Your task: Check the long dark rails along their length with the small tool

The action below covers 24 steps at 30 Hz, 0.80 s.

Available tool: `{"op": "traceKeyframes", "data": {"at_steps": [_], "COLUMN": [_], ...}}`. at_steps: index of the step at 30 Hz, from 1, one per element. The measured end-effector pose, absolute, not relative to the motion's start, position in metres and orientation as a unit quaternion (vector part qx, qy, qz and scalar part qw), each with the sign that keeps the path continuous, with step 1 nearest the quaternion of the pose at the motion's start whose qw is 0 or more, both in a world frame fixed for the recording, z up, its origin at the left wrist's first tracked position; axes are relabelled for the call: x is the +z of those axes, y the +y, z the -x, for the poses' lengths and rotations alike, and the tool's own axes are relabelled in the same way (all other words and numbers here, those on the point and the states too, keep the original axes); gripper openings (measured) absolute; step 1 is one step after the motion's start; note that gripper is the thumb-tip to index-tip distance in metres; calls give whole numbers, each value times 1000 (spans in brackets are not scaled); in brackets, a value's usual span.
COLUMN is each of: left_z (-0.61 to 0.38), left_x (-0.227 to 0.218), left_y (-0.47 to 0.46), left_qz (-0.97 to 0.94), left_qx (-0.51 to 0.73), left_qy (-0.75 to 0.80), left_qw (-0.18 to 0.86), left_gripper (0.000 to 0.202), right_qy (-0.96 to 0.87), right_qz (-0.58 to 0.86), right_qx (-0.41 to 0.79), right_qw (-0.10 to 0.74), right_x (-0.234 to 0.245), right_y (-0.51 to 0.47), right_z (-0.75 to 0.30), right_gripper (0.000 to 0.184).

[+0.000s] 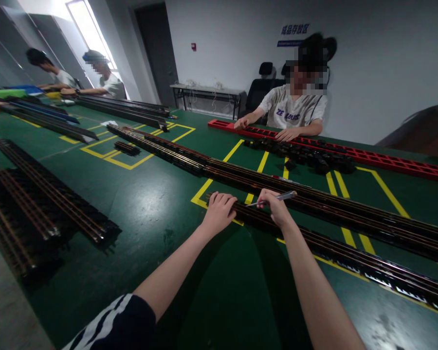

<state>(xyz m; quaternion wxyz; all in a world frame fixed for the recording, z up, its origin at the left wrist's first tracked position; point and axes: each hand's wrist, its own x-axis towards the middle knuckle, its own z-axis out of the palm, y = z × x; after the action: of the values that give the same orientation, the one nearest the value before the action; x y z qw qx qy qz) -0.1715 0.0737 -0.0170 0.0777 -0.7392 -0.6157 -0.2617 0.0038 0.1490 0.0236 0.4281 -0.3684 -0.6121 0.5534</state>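
Note:
My left hand [221, 210] rests over the left end of a long dark rail [336, 253], which carries copper-coloured rods along its length. Its fingers curl down onto the rail and hide part of that end. Close by on the right, my right hand [273, 206] is closed around a slim screwdriver [287, 196] with a greyish handle. The thin shaft points left, its tip close to the rail beside my left hand; whether it touches cannot be made out. Just beyond both hands, more long dark rails [237, 176] run across the green table.
Several shorter dark rails [54, 194] lie on the green table [149, 272] to the left. A small dark piece [127, 148] sits inside yellow tape lines. Opposite, a person [295, 104] handles a red rail [372, 154] beside a dark heap of parts [302, 153]. Other people sit far left.

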Motion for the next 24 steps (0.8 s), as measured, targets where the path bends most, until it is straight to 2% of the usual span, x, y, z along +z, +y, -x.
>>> {"op": "traceKeyframes", "data": {"at_steps": [12,24], "left_z": [172,170], "left_x": [-17,-16], "left_y": [73,72], "left_qz": [741,740], "left_qx": [-261,-251], "left_qy": [-614,-619], "left_qw": [71,85], "left_gripper": [26,29], "right_qy": [-572,-600], "right_qz": [377,380], "right_qx": [563,540], "right_qw": [462,451], "right_x": [18,20], "right_y": [154,151], "right_z": [-4,-4], "right_gripper": [13,16]}}
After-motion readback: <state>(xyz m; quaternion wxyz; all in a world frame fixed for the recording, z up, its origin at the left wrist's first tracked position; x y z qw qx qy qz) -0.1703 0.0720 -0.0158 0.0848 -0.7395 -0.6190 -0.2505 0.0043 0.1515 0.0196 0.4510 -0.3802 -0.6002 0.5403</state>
